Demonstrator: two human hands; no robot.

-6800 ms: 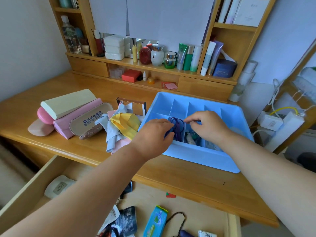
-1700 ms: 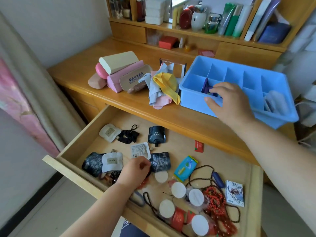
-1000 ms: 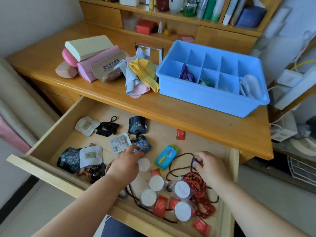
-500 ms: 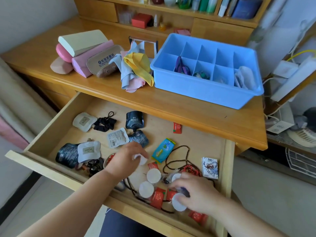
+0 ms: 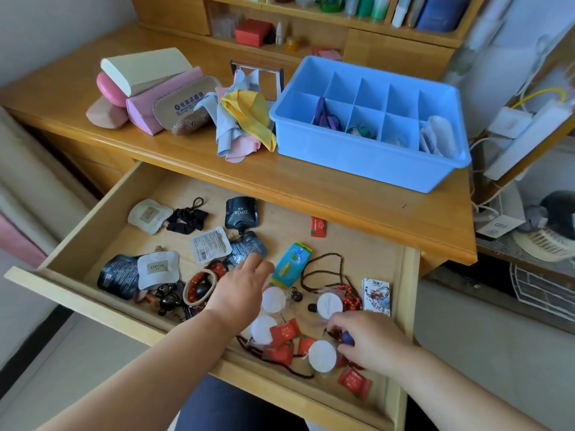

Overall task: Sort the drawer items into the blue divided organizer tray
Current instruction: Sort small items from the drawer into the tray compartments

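Both your hands are down in the open drawer (image 5: 77, 241) in the lower half of the frame. Your right hand (image 5: 370, 340), at the lower right, has its fingers curled and pinching a small dark blue piece (image 5: 348, 339) that sits among red beads (image 5: 350, 298), just beside a white round disc (image 5: 322, 356). Your left hand (image 5: 242, 287), nearer the centre, lies over the clutter with its fingers loosely bent; whether it grips anything beneath, you cannot tell from here. Around it lie a turquoise packet (image 5: 292, 264), black sachets (image 5: 241, 213), white sachets (image 5: 149, 216), a black scrunchie (image 5: 186, 219), red wrapped sweets (image 5: 284, 332) and a dark bead string (image 5: 323, 269). The blue organizer tray (image 5: 367, 166) stands on the desk top (image 5: 186, 157) at the upper right, well apart from both hands; purple hair ties (image 5: 325, 115) sit in one of its front compartments. Left of the tray lies a heap of cloths (image 5: 245, 119), and further left several glasses cases (image 5: 146, 88).
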